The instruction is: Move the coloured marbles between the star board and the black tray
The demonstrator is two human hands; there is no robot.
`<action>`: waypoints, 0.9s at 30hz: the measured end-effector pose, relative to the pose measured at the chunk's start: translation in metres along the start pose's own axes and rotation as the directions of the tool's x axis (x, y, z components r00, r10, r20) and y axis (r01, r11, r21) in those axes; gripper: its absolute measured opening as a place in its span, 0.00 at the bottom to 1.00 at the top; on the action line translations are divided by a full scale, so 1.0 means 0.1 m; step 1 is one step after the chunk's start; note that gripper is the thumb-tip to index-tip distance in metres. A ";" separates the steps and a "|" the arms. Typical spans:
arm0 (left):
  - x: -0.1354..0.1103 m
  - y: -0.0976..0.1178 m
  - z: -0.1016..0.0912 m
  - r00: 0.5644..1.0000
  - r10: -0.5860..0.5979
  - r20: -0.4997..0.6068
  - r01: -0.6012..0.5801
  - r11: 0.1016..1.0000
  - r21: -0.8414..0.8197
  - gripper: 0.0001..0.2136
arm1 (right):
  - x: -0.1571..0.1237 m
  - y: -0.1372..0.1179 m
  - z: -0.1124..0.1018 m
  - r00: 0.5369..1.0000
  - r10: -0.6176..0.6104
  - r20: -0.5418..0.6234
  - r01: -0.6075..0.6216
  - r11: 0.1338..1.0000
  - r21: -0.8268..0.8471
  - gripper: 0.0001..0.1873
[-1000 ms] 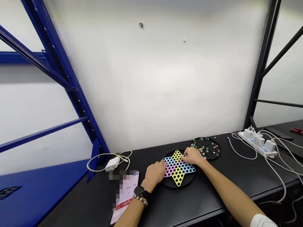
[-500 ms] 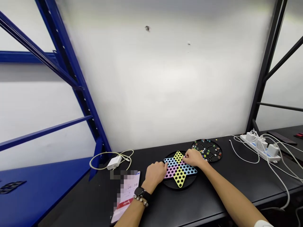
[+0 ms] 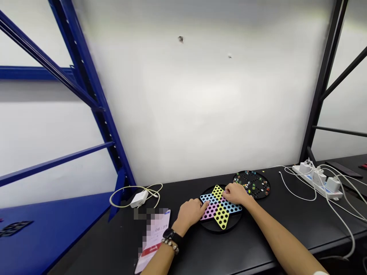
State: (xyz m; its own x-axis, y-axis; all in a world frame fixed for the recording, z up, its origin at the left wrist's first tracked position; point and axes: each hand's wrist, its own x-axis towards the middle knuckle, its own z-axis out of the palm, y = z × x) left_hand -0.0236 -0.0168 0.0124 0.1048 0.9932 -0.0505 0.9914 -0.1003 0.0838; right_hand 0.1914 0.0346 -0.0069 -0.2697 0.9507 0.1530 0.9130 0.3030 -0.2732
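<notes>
A star-shaped Chinese checkers board [image 3: 221, 217] with yellow, pink and blue points and rows of black holes lies over a round black tray [image 3: 213, 230]. My left hand [image 3: 190, 214], with a watch and a beaded bracelet at the wrist, grips its left side, thumb lying over the holes. At the upper right, my right hand [image 3: 236, 193] holds the board between its tips, fingers curled. The undersides of both grips are hidden. Behind my right hand sits a second round black tray [image 3: 254, 181] with several coloured glass marbles [image 3: 266, 188].
A phone [image 3: 155, 233] with a lit screen lies left of my left forearm. Beyond it is a white charger [image 3: 139, 199] with a coiled cable. A white power strip [image 3: 318, 181] with plugs and trailing cables stands at the right. A blue frame [image 3: 97, 99] rises at the left.
The star board has turned slightly, its near yellow tip swinging to the right. My left thumb reaches farther over the board. My right hand keeps its place on it. The view has shifted a little.
</notes>
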 end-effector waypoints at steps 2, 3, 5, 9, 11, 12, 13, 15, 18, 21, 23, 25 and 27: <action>0.01 -0.01 -0.01 1.000 0.001 0.016 -0.001 1.000 -0.022 0.28 | 0.00 0.00 -0.01 1.000 -0.005 0.010 0.005 1.000 0.002 0.14; 0.02 -0.02 -0.01 1.000 0.000 0.025 0.000 1.000 -0.029 0.28 | 0.00 0.00 -0.02 1.000 -0.007 0.011 0.007 1.000 0.004 0.14; 0.02 -0.02 -0.01 0.999 -0.007 0.032 0.008 0.999 -0.033 0.27 | -0.01 -0.01 -0.03 1.000 -0.008 0.008 0.008 1.000 0.009 0.14; 0.01 -0.01 -0.03 1.000 -0.015 0.021 0.015 1.000 -0.013 0.27 | -0.01 -0.02 -0.04 1.000 -0.003 0.020 0.003 1.000 0.010 0.15; -0.01 0.01 -0.05 1.000 -0.020 -0.003 0.020 1.000 -0.001 0.26 | -0.02 -0.02 -0.05 1.000 -0.008 0.028 0.007 1.000 0.014 0.15; -0.02 0.02 -0.06 1.000 -0.024 -0.019 0.024 1.000 0.003 0.25 | -0.02 -0.02 -0.05 0.999 -0.011 0.031 0.010 1.000 0.019 0.15; -0.03 0.02 -0.08 0.999 -0.030 -0.034 0.030 1.000 0.003 0.25 | -0.02 -0.02 -0.06 0.999 -0.014 0.031 0.013 1.000 0.026 0.15; -0.03 0.02 -0.10 0.997 -0.045 -0.058 0.044 0.999 -0.005 0.26 | -0.03 -0.02 -0.07 1.000 -0.003 0.016 0.003 0.999 0.046 0.14; -0.01 -0.01 -0.13 0.992 -0.070 -0.108 0.067 0.997 -0.037 0.29 | -0.03 -0.07 -0.11 0.993 0.072 -0.096 -0.062 0.993 0.102 0.16; 0.01 -0.04 -0.17 0.974 -0.104 -0.199 0.088 0.992 -0.088 0.29 | -0.03 -0.19 -0.14 0.966 0.161 -0.204 -0.101 0.956 0.276 0.20; 0.00 -0.03 -0.22 0.960 -0.117 -0.253 0.087 0.988 -0.125 0.28 | -0.04 -0.31 -0.14 0.974 0.176 -0.142 -0.083 0.864 0.497 0.24; -0.01 0.02 -0.25 0.944 -0.115 -0.310 0.068 0.985 -0.158 0.27 | -0.07 -0.46 -0.10 0.987 0.143 0.066 -0.144 0.642 0.753 0.28; -0.04 0.12 -0.28 0.916 -0.096 -0.390 0.027 0.984 -0.177 0.26 | -0.10 -0.60 -0.05 0.940 0.017 0.341 -0.330 0.300 0.895 0.31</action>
State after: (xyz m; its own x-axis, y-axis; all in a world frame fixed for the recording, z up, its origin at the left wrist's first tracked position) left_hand -0.0142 -0.0201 0.0410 -0.0293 0.9421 0.3341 0.9643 -0.0614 0.2576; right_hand 0.1405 0.0064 0.0123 -0.3425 0.9211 -0.1850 0.0894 -0.1641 -0.9824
